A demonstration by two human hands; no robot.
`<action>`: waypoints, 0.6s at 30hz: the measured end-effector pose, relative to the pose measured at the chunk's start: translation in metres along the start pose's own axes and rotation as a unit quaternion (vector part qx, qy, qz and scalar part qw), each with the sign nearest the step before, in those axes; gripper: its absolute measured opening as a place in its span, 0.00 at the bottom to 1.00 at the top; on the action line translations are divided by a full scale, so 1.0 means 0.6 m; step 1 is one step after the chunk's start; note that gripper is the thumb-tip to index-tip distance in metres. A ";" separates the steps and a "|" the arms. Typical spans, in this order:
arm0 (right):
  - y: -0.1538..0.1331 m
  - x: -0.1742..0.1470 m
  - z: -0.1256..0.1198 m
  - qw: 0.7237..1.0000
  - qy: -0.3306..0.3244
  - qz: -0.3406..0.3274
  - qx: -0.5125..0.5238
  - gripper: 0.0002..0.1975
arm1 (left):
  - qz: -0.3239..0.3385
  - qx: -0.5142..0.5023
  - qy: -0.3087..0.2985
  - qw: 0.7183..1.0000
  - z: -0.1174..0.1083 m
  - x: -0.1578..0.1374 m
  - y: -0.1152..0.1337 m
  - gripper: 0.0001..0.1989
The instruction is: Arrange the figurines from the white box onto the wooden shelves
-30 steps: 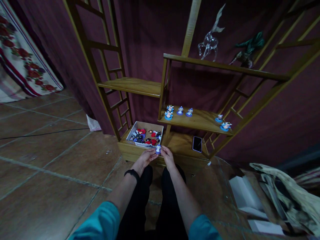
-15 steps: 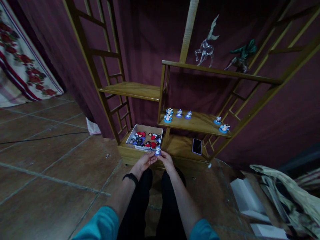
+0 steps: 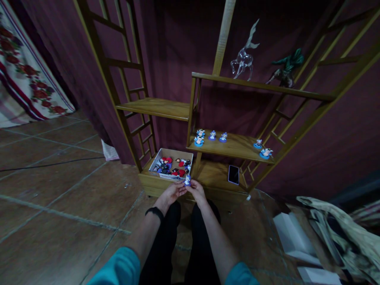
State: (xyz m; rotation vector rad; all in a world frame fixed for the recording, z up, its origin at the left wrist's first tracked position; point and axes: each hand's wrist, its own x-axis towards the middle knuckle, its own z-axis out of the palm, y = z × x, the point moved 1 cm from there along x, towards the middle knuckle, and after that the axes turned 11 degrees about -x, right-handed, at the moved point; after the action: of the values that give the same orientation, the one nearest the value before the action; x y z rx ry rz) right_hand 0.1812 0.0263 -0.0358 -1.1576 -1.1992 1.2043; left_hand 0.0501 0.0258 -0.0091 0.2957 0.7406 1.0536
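Observation:
Between my fingertips I hold a small purple-and-white figurine upright, just in front of a shallow cardboard box. My left hand, with a black band at the wrist, grips its base from the left. From the other side my right hand pinches the same base. The box holds several loose figurines in red, black, white and purple. On the shelf above and to the right stand two similar purple figurines, with blue-based ones left of them and more at the right end.
A phone lies on the lowest board of the wooden shelf unit. Up on the top board are a clear glass deer and a dark green statue. White boxes and crumpled cloth are on the floor at right.
Both hands stay at the figurine, which sits almost where it was. The view has shifted very slightly; nothing has been put down or picked up.

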 end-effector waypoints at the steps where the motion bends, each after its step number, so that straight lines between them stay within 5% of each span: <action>1: -0.001 -0.001 0.001 1.000 0.001 -0.001 -0.001 0.21 | 0.000 0.000 0.004 1.000 0.000 0.001 0.000 0.08; 18: 0.007 -0.002 0.000 0.999 0.020 0.003 -0.027 0.23 | 0.030 0.009 0.005 0.999 0.002 0.002 -0.004 0.10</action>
State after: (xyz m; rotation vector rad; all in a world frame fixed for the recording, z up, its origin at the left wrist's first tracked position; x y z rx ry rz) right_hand 0.1810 0.0253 -0.0401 -1.2208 -1.2050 1.1552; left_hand 0.0530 0.0255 -0.0100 0.3299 0.7541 1.1075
